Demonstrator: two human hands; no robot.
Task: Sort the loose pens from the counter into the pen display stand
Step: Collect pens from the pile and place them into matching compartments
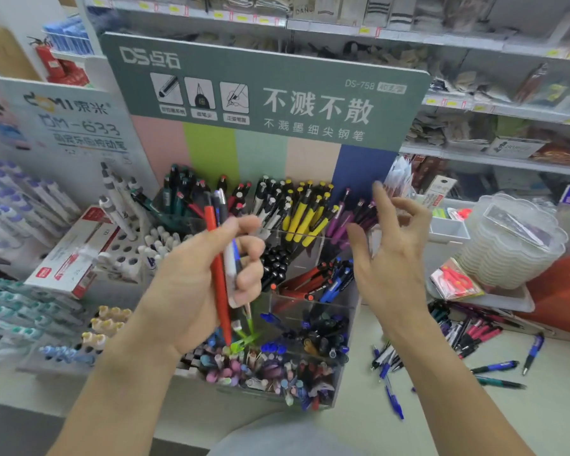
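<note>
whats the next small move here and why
Probably the empty right hand should pinch the red pen out of the bunch of pens the left hand grips, then drop it into the compartment of red pens in the display stand just below.

**Loose pens and a tiered pen display stand**

A clear, tiered pen display stand (313, 304) is sitting on the pale bench (359, 432), its compartments holding upright pens grouped by colour: yellow, purple, black, red and blue. A bunch of held pens (222, 258), red, blue and white, is standing nearly upright above the stand. Loose pens (464, 337), mostly blue, black and pink, are lying scattered on the bench to the stand's right.
</note>
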